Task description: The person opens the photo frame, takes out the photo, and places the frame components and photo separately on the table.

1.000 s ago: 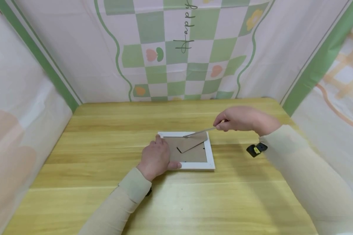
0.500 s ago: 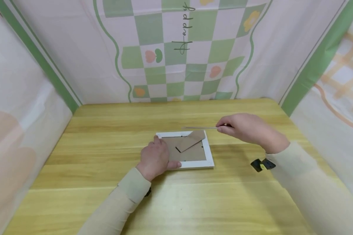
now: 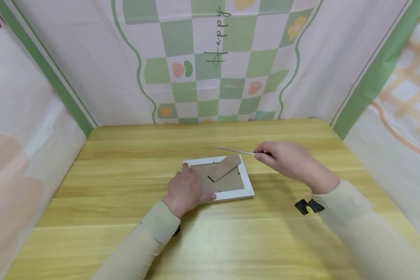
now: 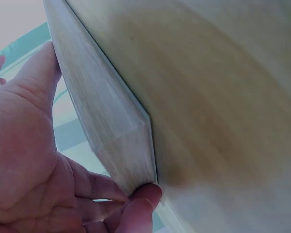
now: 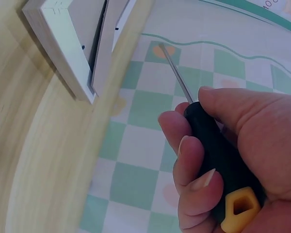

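A white picture frame [image 3: 247, 191] lies face down on the wooden table, its brown backing board [image 3: 201, 171] showing. The folding stand leg [image 3: 229, 165] lies slanted across the board and overlaps the far right corner. Small dark tabs stick up along the inner edges. My left hand [image 3: 183, 191] grips the left side of the frame, thumb along the near edge and fingers at the far left corner. In my right hand [image 3: 287, 161] is a screwdriver [image 5: 218, 155] with a dark handle and yellow end. Its thin shaft [image 3: 232, 150] points left, above and beyond the frame's far edge.
The wooden table [image 3: 126, 155] extends around the frame on every side. A patterned cloth backdrop [image 3: 210, 85] rises behind its far edge, with more cloth at left and right. A black wrist device [image 3: 309, 206] sits at my right cuff.
The screwdriver's tip has come up off the frame's far inner edge, and a dark tab now shows there. The frame has turned slightly, its right side shifting away. My left hand keeps its grip.
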A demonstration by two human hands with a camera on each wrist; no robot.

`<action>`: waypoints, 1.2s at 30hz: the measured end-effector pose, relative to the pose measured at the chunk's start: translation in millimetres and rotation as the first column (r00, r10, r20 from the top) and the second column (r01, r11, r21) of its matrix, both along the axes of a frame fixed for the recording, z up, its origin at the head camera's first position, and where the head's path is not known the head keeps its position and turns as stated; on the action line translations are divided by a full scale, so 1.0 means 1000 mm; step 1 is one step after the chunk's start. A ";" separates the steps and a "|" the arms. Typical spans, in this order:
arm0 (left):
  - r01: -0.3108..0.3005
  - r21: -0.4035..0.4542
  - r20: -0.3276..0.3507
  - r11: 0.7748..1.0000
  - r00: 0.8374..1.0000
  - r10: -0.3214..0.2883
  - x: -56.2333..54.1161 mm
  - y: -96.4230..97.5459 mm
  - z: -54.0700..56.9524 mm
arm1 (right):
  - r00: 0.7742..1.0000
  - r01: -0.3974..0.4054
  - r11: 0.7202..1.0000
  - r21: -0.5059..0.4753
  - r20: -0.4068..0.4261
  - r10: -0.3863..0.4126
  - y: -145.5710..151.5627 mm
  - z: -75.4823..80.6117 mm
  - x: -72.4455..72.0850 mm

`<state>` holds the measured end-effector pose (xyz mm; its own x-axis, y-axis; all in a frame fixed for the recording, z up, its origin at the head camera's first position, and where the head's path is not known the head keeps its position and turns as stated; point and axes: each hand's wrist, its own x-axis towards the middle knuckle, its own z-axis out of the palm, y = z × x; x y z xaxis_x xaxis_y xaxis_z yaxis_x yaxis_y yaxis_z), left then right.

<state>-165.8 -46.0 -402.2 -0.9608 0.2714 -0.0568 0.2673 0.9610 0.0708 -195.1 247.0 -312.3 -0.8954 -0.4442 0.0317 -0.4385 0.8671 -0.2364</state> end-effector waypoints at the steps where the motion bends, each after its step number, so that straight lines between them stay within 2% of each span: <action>1: 0.016 -0.004 0.008 1.000 1.000 -0.016 0.000 -0.001 0.001 | 1.000 0.003 1.000 -0.003 0.000 -0.003 0.000 0.000 0.000; 4: 0.064 0.005 0.041 0.998 0.997 -0.064 -0.001 -0.004 0.003 | 1.000 0.012 1.000 -0.012 0.000 -0.012 0.000 -0.002 0.001; 7: 0.083 0.049 0.090 0.995 0.992 -0.087 -0.001 -0.007 0.007 | 1.000 0.024 1.000 -0.019 -0.004 -0.024 0.000 -0.003 0.003; 10: 0.072 0.095 0.148 0.993 0.985 -0.085 -0.001 -0.009 0.009 | 0.999 0.032 0.999 -0.025 -0.014 -0.032 -0.001 -0.005 0.003; 14: 0.050 0.110 0.198 0.993 0.978 -0.072 -0.001 -0.010 0.012 | 0.999 0.038 0.999 -0.035 -0.020 -0.039 -0.001 -0.008 0.004; 22: 0.000 0.112 0.241 0.994 0.970 -0.027 0.002 -0.008 0.015 | 0.999 0.044 0.998 -0.037 -0.015 -0.045 0.000 -0.013 0.008; 25: 0.003 0.104 0.199 0.995 0.980 -0.024 0.006 -0.007 0.014 | 0.999 0.053 0.998 -0.043 -0.010 -0.053 0.000 -0.014 0.009; 28: 0.029 0.069 0.094 0.997 0.995 -0.036 0.010 -0.006 0.012 | 0.998 0.063 0.996 -0.054 -0.012 -0.064 -0.001 -0.015 0.010; 31: 0.025 0.045 -0.019 0.999 1.000 -0.024 0.015 -0.004 0.008 | 0.997 0.073 0.995 -0.066 -0.020 -0.074 -0.001 -0.017 0.010; 33: -0.006 0.030 -0.071 1.000 0.997 0.008 0.017 -0.001 0.005 | 0.997 0.076 0.994 -0.074 -0.026 -0.078 -0.002 -0.018 0.011; 36: -0.070 -0.012 -0.097 0.997 0.993 0.068 0.020 0.004 0.005 | 0.996 0.079 0.993 -0.083 -0.026 -0.081 -0.002 -0.019 0.012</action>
